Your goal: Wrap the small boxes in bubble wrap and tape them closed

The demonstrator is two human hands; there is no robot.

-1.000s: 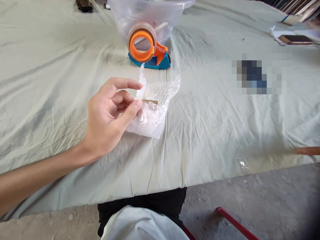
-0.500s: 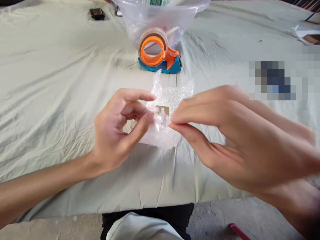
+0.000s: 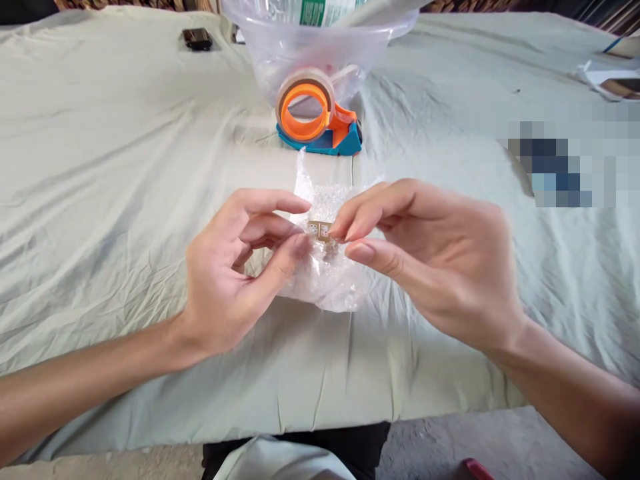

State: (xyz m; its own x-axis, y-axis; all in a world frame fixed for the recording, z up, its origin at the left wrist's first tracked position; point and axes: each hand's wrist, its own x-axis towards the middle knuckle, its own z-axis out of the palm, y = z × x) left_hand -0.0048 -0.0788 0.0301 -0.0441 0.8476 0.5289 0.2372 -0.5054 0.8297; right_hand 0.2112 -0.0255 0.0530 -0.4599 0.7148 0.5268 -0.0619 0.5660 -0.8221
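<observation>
A crumpled bubble-wrap bundle [image 3: 330,280] is held just above the cloth-covered table [image 3: 115,167]. A small piece of brown tape [image 3: 319,230] sits on its top. My left hand [image 3: 235,267] pinches the bundle's left side between thumb and fingers. My right hand [image 3: 430,257] has come in from the right, its fingertips pinched on the right end of the tape and the wrap beneath it. An orange and blue tape dispenser [image 3: 317,117] with a brown tape roll stands just beyond the bundle.
A clear plastic bag [image 3: 320,40] with things inside stands behind the dispenser. A small dark object [image 3: 197,39] lies at the far left. Papers [image 3: 607,80] lie at the far right. The table's near edge runs just above my lap, concrete floor below.
My right hand came in from the right and closed its fingertips on the tape and wrap. My left hand kept its pinch on the bundle.
</observation>
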